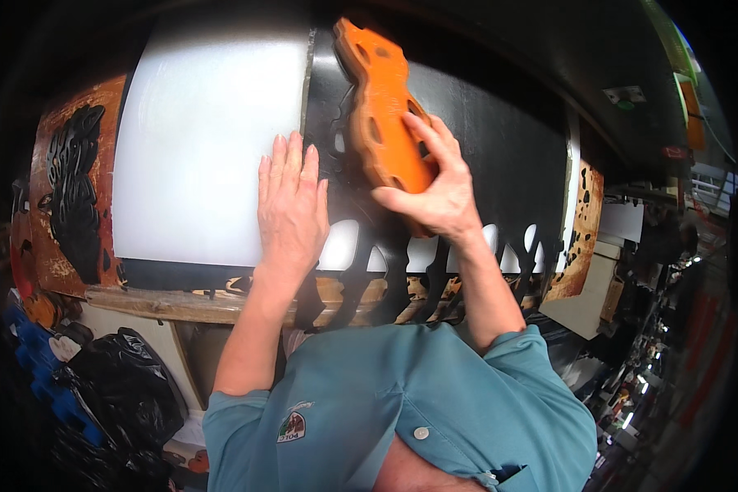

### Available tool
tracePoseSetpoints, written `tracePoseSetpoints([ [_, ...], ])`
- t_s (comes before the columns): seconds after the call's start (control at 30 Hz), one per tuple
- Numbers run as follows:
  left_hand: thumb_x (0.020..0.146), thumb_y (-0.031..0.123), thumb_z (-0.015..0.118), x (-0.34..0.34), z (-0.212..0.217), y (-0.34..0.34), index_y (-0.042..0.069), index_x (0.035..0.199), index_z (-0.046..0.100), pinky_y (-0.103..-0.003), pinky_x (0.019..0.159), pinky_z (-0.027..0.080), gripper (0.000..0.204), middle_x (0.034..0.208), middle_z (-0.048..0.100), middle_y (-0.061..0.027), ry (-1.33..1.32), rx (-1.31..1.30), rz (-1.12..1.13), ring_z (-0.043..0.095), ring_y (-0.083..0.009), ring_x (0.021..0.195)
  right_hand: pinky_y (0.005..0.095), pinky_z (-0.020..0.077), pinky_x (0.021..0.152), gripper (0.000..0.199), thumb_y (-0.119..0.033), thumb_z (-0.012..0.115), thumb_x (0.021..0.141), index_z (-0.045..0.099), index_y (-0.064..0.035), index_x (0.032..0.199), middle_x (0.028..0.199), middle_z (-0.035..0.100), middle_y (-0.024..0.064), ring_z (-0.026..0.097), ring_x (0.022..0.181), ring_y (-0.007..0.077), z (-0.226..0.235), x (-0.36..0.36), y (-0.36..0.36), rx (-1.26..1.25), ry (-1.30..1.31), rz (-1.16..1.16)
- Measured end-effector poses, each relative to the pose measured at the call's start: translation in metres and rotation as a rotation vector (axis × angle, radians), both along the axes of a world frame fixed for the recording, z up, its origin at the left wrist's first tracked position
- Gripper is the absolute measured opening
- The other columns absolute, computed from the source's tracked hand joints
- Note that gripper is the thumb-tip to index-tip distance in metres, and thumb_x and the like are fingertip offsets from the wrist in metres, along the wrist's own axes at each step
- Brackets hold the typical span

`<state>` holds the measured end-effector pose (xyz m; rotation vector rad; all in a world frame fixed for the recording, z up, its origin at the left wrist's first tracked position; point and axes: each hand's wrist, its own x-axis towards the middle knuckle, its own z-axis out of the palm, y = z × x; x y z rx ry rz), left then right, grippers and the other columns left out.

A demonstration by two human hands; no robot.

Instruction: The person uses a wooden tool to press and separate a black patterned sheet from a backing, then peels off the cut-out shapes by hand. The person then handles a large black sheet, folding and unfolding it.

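My right hand (443, 184) grips a long orange cutting die (389, 107) by its lower end, thumb on one side and fingers over the other. The die has wavy edges and several oval holes, and it is tilted over a black sheet (500, 139). Next to it my left hand (291, 193) lies flat, fingers stretched out, across the line where the black sheet meets a white board (205, 156). Along its near edge the black sheet is cut into curved strips, with the white surface showing through the gaps. My right hand hides part of the die.
A pile of black cut pieces (78, 189) lies on a worn brown board at the left. A wooden rail (172, 305) runs along the near edge. Black plastic bags (127, 385) stand lower left. A dark overhead structure (599, 49) spans the far right.
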<state>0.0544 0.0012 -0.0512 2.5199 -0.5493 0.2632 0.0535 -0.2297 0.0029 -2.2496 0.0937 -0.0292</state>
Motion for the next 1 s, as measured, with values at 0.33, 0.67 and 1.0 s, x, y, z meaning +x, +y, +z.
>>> tracePoseSetpoints([
  [0.33,0.093,0.02,0.077,-0.01,0.019,-0.049,-0.001,0.151,0.05,-0.057,0.126,0.027,0.067,0.163,0.042,-0.0241,0.117,-0.091,-0.188,0.035,-0.0443,0.154,0.0384,0.0408,0.115,0.095,-0.022,0.084,0.068,0.05,0.0079,0.15,0.14,0.059,0.0187,0.057,0.13,0.0269,0.012,-0.031,-0.052,0.941,0.095,-0.087],
  [0.67,0.091,0.023,0.079,-0.014,-0.003,-0.04,-0.002,0.15,0.049,-0.058,0.125,0.028,0.071,0.162,0.044,-0.0249,0.0,0.02,-0.228,0.038,-0.043,0.153,0.0408,0.0508,0.103,0.092,-0.033,0.094,0.058,0.066,-0.0113,0.143,0.152,0.049,0.02,0.054,0.131,0.0312,-0.02,-0.049,-0.085,-0.212,-0.159,-0.133],
  [1.0,0.093,0.017,0.077,-0.013,-0.008,-0.036,0.002,0.143,0.06,-0.057,0.124,0.03,0.055,0.157,0.053,-0.0204,-0.053,-0.035,-0.221,0.044,-0.0398,0.15,0.0427,0.0421,0.119,0.091,-0.039,0.095,0.069,0.061,-0.0096,0.147,0.16,0.043,0.026,0.048,0.145,0.0371,-0.041,-0.059,-0.116,0.12,-0.125,-0.093],
])
